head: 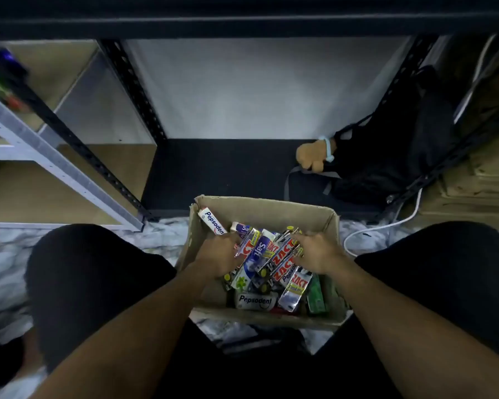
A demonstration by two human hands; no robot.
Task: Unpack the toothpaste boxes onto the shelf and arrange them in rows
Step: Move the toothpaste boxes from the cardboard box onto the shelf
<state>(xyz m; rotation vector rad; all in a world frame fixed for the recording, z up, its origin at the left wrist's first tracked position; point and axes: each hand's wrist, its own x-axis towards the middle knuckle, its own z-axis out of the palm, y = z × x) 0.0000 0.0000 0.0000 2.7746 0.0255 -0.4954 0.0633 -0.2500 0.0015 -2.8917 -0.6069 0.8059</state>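
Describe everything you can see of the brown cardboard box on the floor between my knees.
The brown cardboard box is open-topped, worn and creased, with a bent rim. It sits upright on the marbled white floor before the black bottom shelf, between the person's knees. A jumble of toothpaste boxes fills it, one white box leaning in the back left corner. The left hand and right hand reach in and curl over the boxes.

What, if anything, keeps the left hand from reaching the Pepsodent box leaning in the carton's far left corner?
Likely nothing, so yes: the Pepsodent box sticks up uncovered just beyond the left hand, which lies on the pile in the open carton.
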